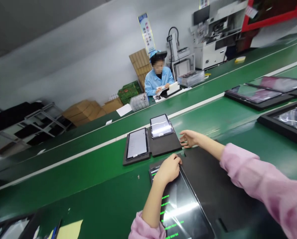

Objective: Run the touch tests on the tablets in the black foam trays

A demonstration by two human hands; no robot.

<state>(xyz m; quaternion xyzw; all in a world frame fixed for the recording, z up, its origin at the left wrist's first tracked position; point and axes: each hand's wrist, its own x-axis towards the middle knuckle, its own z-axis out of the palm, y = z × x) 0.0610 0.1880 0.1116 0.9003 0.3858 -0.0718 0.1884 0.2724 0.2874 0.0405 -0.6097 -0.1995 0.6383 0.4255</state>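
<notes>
Green belting covers the long counter (pixel 89 186) before me, with a white stripe running its length and a pale wall behind it. My left hand (pixel 168 169) reaches forward from a pink sleeve, forearm bare, and lies curled over the top edge of a dark tablet (pixel 180 205) whose screen shows lines of green text; its fingers (pixel 176 160) are bent together over that edge. My right hand (pixel 189 138) stretches across from the right, palm down, the fingers (pixel 184 136) loosely apart and touching the right edge of a black foam tray (pixel 164 146). That tray carries two lit tablets (pixel 160 126), one on each half, and sits on the belt just beyond the dark tablet. A black mat (pixel 213 179) lies under my right forearm. Further right, larger black trays (pixel 260 96) hold glossy screens. Across the line a co-worker (pixel 158 78) in a blue coat sits handling something white, with cardboard boxes (pixel 89 111) and machines (pixel 213 49) along the wall.
</notes>
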